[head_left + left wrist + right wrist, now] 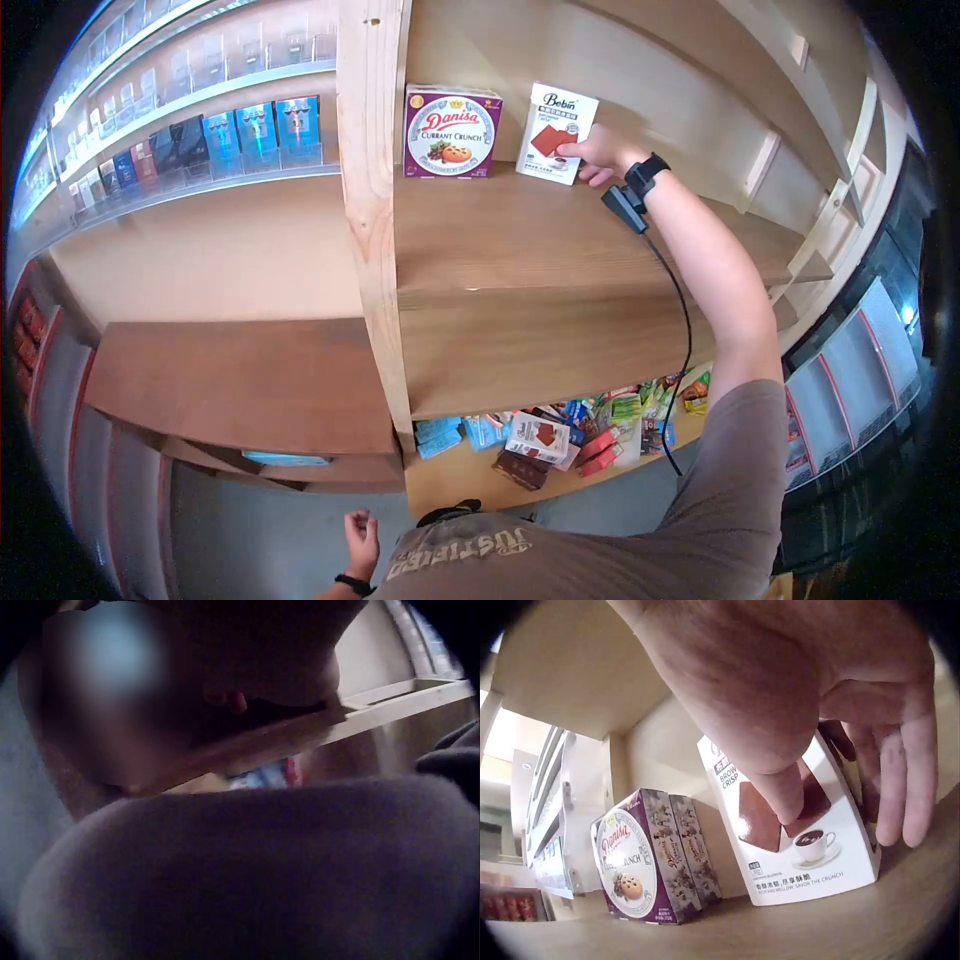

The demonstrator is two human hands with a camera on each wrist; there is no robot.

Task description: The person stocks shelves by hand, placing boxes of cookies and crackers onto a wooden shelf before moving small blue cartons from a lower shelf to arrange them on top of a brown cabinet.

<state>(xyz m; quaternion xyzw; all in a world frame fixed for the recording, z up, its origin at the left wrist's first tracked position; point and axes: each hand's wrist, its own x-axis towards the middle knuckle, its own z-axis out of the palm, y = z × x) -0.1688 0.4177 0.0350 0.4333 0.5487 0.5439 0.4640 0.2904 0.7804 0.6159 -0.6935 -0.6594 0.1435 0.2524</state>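
My right hand [608,152] grips a white Bebin brownie crisp box [541,146] on the upper wooden shelf. In the right wrist view the thumb of my right hand [802,697] lies on the box front [817,881], and the other fingers reach round its side. The box stands upright with a slight tilt, its lower edge at the shelf board. To its left stands a purple and white Danisa currant crunch box [450,130], with a second one behind it in the right wrist view. My left hand [363,545] hangs low beside my body, fingers loosely curled, holding nothing.
On the bottom shelf lies a pile of colourful snack packs [620,420], with another Bebin box [537,438] on it. A wooden post [372,200] divides this shelf from racks with blue boxes [298,130]. A black cable [685,320] hangs from my right wrist.
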